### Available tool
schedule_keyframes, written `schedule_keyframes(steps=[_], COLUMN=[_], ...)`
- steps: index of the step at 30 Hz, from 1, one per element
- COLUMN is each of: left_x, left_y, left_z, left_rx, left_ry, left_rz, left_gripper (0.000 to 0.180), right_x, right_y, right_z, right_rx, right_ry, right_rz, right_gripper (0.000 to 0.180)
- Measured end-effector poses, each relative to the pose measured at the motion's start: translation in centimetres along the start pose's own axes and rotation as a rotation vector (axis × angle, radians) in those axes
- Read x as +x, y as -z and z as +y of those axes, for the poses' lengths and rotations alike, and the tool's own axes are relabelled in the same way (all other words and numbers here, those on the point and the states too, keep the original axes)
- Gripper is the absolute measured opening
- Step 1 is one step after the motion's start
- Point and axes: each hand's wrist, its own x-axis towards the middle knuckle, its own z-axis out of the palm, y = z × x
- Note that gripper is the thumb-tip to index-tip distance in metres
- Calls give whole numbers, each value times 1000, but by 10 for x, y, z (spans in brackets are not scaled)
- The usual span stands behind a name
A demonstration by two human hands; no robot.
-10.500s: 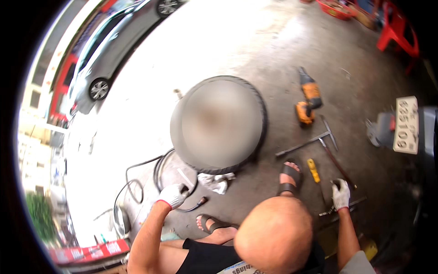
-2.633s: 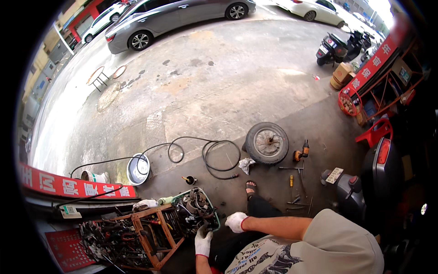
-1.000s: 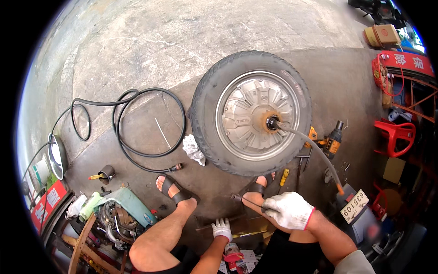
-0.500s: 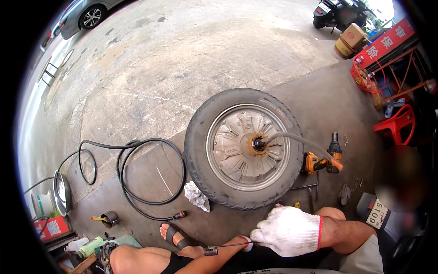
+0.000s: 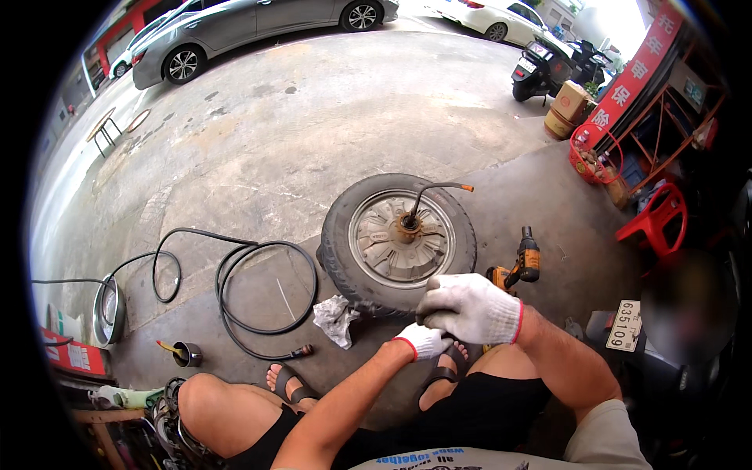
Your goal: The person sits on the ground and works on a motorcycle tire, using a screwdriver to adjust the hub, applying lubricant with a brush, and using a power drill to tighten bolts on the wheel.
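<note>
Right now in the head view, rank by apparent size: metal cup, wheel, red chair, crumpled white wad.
Largest to smallest, by outline:
1. wheel
2. red chair
3. crumpled white wad
4. metal cup
Apparent size only; they lie at different distances from the camera.

Two gloved hands [image 5: 471, 307], one loose wheel [image 5: 392, 244], one orange-and-black power tool [image 5: 529, 260], one crumpled white wad [image 5: 335, 320], one black hose [image 5: 223, 237], one metal cup [image 5: 187, 357], one round basin [image 5: 99, 313], two sandals [image 5: 300, 392], one red chair [image 5: 656, 222]

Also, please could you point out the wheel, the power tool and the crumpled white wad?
Wheel [image 5: 398, 249], head view: metal hub face.
Power tool [image 5: 529, 261], head view: orange body.
Crumpled white wad [image 5: 337, 319], head view: its middle.
</note>
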Motion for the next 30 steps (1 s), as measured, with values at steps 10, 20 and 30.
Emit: schedule_keyframes(steps=[10,20,30], left_x=[3,21,23], left_y=[168,182,182], left_z=[-15,-65,-72], left_rx=[447,599,573], left_ry=[248,572,528], left_rz=[961,860,902], left_gripper=[29,55,50], right_x=[-27,16,9], right_y=[54,-43,-122], right_z=[9,113,185], right_rx=[551,589,608], right_ry=[-456,-508,-538], right_rz=[693,736,1006], right_gripper=[7,11,12])
